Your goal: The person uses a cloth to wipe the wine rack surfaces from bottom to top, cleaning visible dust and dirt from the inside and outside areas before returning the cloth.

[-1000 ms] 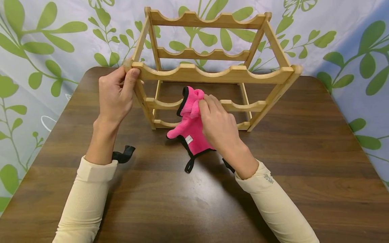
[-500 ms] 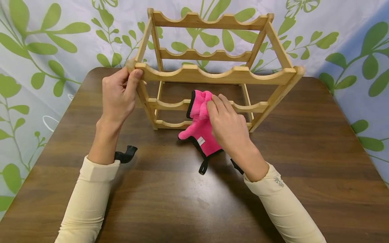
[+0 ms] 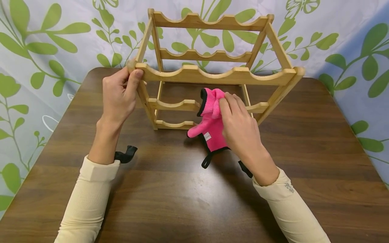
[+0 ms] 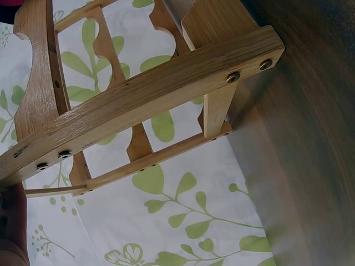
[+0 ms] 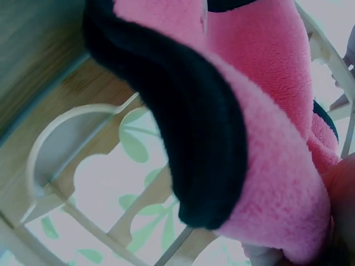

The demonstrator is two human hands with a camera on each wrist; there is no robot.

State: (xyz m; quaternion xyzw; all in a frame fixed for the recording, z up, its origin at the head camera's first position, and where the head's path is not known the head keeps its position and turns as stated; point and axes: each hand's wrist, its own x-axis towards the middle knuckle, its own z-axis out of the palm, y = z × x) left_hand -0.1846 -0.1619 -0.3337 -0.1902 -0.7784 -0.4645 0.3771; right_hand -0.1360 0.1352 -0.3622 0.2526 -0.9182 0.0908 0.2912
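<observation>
A light wooden wine rack (image 3: 212, 75) with scalloped rails stands on the table. My left hand (image 3: 118, 92) grips its top front left corner, thumb over the end of the upper rail. Bunched in my right hand (image 3: 243, 130) is a pink fleecy cloth (image 3: 215, 140) with black edging, a white tag and a black hanging loop. It covers part of the lower front rail (image 3: 173, 104); the contact itself is hidden. Close up in the right wrist view, the cloth (image 5: 277, 166) fills much of the picture. The left wrist view has the rack's side post (image 4: 144, 88) and its screws.
The brown wooden table (image 3: 170, 202) extends around the rack. Behind it hangs a white curtain (image 3: 70, 20) printed with green leaves. Black straps (image 3: 126, 154) stick out at both wrists.
My right hand and the pink cloth have moved to the right across the rack's lower front rail. My left hand keeps its hold on the corner.
</observation>
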